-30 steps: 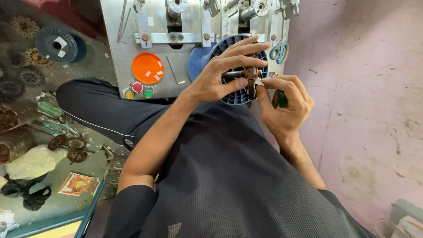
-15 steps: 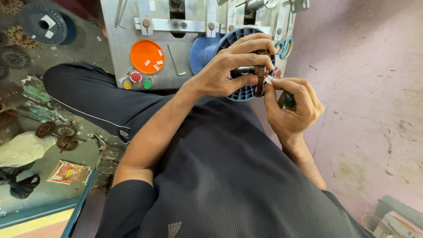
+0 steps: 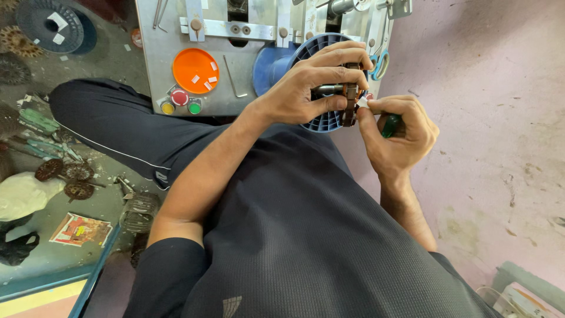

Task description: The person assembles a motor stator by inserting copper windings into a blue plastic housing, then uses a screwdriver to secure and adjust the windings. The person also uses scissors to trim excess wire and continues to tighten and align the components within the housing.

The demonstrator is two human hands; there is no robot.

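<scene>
Both hands shifted slightly, left hand (image 3: pixel 306 88) fingers clamped around metal rotor (image 3: pixel 348 94), right hand (image 3: pixel 397 132) gripping green-handled tool (image 3: pixel 389 125).

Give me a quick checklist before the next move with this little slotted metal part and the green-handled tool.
1. Left hand grips the slotted metal part with its shaft: ok.
2. Right hand holds the green-handled tool: ok.
3. Tool tip seated in a slot: cannot tell, fingers hide it.
4. White slip at the part's edge: ok.
5. Blue spool behind clears the hands: cannot tell.
</scene>
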